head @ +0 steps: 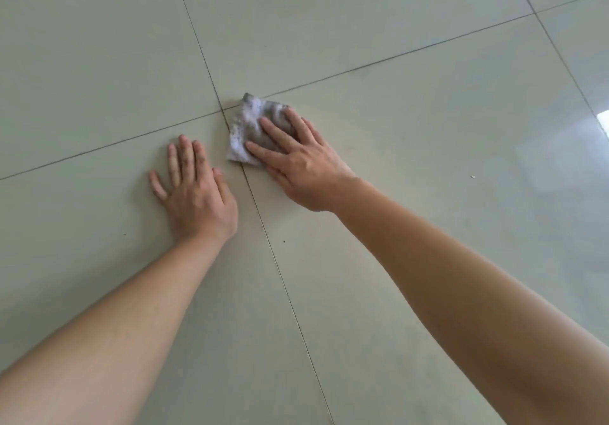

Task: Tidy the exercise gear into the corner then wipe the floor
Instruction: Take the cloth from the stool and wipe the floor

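A small grey-white cloth (247,121), soiled with dark specks, lies on the pale tiled floor (395,128) where two grout lines cross. My right hand (300,164) presses flat on its near right part, fingers spread over it and covering that side. My left hand (194,190) rests palm-down on the bare tile to the left of the cloth, fingers apart, holding nothing. No exercise gear is in view.
Dark grout lines run across the floor. A few small dark specks (284,242) lie near my left wrist, and a tiny white crumb (473,176) sits to the right. A bright window reflection (601,121) shines at the right edge.
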